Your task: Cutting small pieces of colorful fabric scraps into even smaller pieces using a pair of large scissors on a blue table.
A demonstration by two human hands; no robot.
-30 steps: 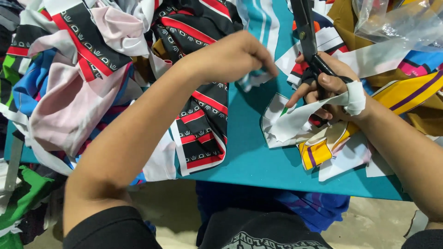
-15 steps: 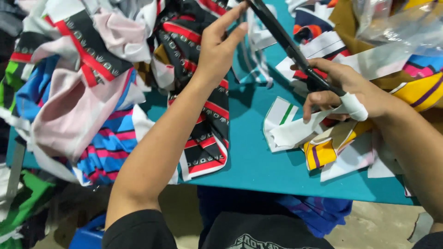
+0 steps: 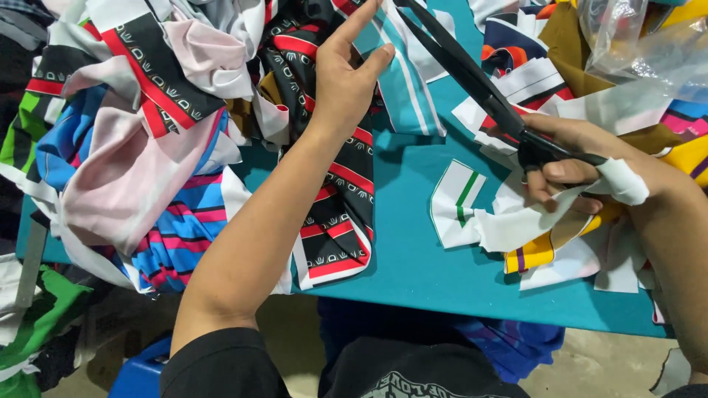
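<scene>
Big black fabric shears point(image 3: 472, 81) gripped in the right hand point(image 3: 582, 166) over at 3 o'clock, fingers curled tight through the dark loop handles, long matte blades running up toward 12 and closed into one thin line. Strip of white cloth or tape point(image 3: 623, 180) wrapped round that hand near the thumb.

Left hand point(image 3: 346, 77) up at 12 o'clock, flat and loose, fingers spread a little with the index stretched straight up, clamped on nothing, just resting on a smooth teal piece with white stripes point(image 3: 405, 81) that sits right at the shear blades. Can't tell if the blades touch it or only hover.

Under the left forearm, a slinky black strip with red bands and a small white pattern point(image 3: 335, 221), hanging down toward 6 with a squared-off end. At 9 o'clock, a crumpled heap of shiny jersey cloth: pale pink panel point(image 3: 125, 191), blue with pink stripes point(image 3: 181, 228), bit of green further out.

Below the right hand, around 4 o'clock, small flat offcuts: white collar-shaped piece with a green stripe point(image 3: 457, 203), yellow scrap with purple edge point(image 3: 535, 254). Crinkly clear plastic bag point(image 3: 641, 51) at 1 to 2 o'clock. All on a flat teal table top point(image 3: 413, 273).
</scene>
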